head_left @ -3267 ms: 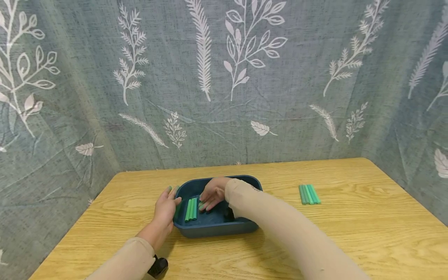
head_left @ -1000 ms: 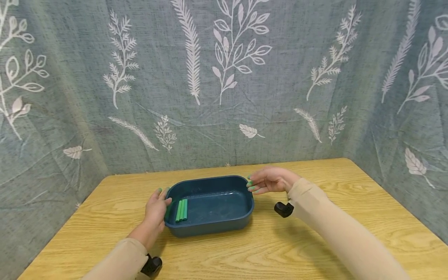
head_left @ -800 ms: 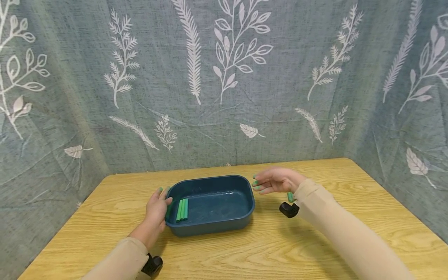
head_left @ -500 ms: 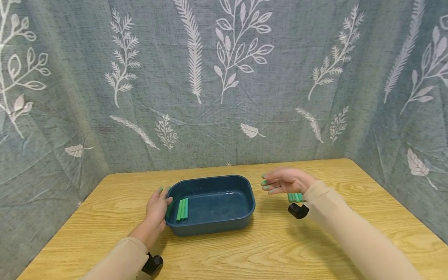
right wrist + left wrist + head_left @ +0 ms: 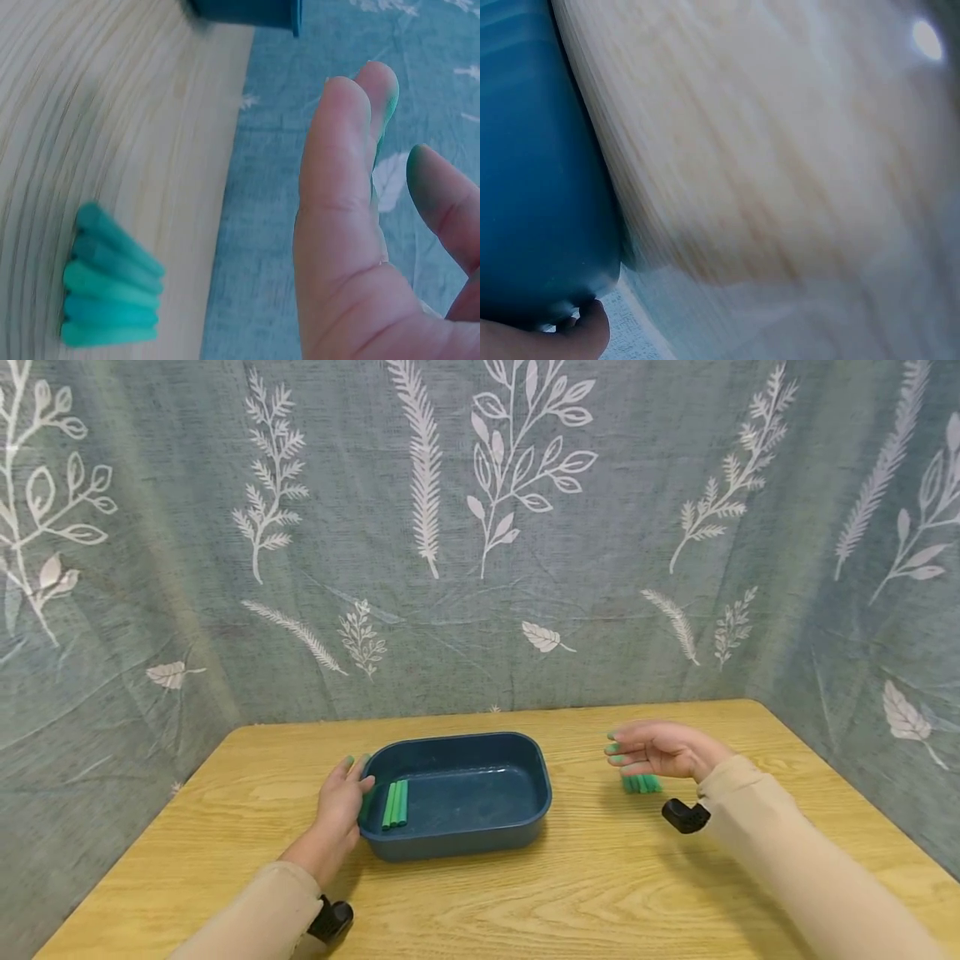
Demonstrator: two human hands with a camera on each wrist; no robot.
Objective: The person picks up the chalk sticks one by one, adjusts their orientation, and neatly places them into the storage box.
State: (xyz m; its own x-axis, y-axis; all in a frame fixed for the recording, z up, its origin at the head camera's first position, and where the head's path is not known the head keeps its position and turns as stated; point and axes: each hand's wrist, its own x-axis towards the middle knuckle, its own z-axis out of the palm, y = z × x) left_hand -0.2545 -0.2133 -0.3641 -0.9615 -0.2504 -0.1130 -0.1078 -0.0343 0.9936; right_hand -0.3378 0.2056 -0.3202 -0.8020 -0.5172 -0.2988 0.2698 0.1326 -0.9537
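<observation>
A dark blue rectangular tub (image 5: 465, 843) stands on the table in the head view. My left hand (image 5: 341, 802) holds its left end, thumb over the rim and fingers along the outside. The left wrist view shows the tub's wall (image 5: 540, 172) and part of that hand (image 5: 547, 341). Inside, by the left end, lie three green sticks (image 5: 395, 803) side by side. My right hand (image 5: 663, 750) is raised to the right of the tub, fingers extended and holding nothing. Beyond and below it, several green sticks (image 5: 641, 783) lie in a row, partly hidden; the right wrist view shows these sticks (image 5: 112, 289) fully.
The wooden table (image 5: 465, 910) extends in front of the tub and to both sides. A grey-blue curtain (image 5: 337, 527) with white leaf prints hangs behind and at the sides. Black wrist cameras sit under the left sleeve (image 5: 255, 910) and right sleeve (image 5: 810, 860).
My right hand has come out of the tub and moved right, towards the row of sticks on the table. The left hand stays on the tub's end.
</observation>
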